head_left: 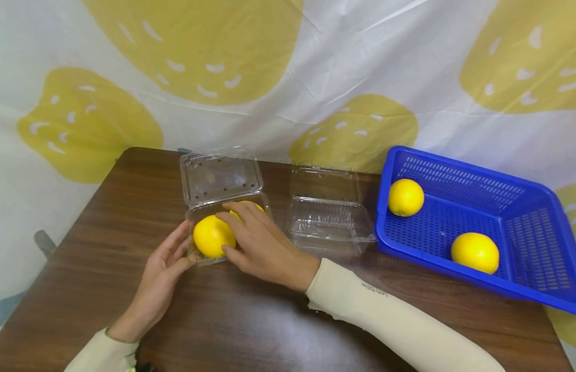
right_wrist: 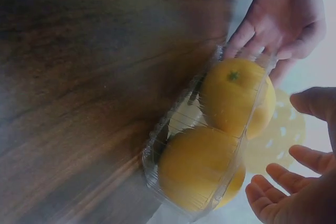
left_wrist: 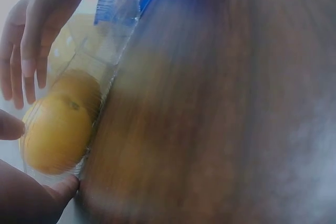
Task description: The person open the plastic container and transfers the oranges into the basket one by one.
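A clear plastic clamshell container stands with its lid folded back. Two oranges sit side by side in its base: a near orange and a far orange, partly hidden in the head view. My left hand holds the container's left end, thumb at the near corner and fingers at the far side. Over the oranges hovers my right hand, palm down. Its fingers are spread and apart from the fruit in the right wrist view.
A second open clear container stands to the right. Beyond it is a blue plastic basket with one orange at its left and another orange near its front wall. Behind the brown table hangs a patterned cloth.
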Demonstrator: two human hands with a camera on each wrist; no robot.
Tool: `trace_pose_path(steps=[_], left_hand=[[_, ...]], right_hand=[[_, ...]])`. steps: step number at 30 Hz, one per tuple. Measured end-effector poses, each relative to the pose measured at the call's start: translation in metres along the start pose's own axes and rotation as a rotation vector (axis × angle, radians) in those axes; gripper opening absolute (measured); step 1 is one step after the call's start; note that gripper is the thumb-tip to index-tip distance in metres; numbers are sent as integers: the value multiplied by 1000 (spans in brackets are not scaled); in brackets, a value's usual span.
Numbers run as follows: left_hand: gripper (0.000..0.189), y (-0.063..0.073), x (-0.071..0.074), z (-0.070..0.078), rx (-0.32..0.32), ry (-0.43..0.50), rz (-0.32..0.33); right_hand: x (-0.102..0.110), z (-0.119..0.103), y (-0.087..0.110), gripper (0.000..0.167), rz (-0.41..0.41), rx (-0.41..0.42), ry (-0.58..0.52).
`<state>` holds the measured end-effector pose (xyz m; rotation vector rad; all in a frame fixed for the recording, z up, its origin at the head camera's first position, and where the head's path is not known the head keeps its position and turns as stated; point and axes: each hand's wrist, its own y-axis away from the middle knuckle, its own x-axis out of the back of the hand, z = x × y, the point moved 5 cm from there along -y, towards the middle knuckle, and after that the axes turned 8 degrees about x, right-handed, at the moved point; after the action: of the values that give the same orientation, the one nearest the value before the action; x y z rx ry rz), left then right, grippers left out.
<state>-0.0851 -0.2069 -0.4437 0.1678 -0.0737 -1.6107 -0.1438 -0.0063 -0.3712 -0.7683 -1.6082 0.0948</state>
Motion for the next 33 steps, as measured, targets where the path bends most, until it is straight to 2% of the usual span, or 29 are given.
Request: trace_pose_path(steps=[9, 19, 28, 33], left_hand=[[73, 0, 1, 0, 4, 8, 5], [74, 1, 0, 0, -2, 10, 9], [74, 0, 0, 0, 4, 12, 5], [75, -1, 1, -1, 7, 11, 2]], right_hand=[[-14, 5, -8, 61, -216, -47, 37], [-21, 6, -14, 63, -289, -8, 64], [-22, 12, -25, 68, -459, -22, 79], [-24, 13, -33, 73, -504, -11, 75]])
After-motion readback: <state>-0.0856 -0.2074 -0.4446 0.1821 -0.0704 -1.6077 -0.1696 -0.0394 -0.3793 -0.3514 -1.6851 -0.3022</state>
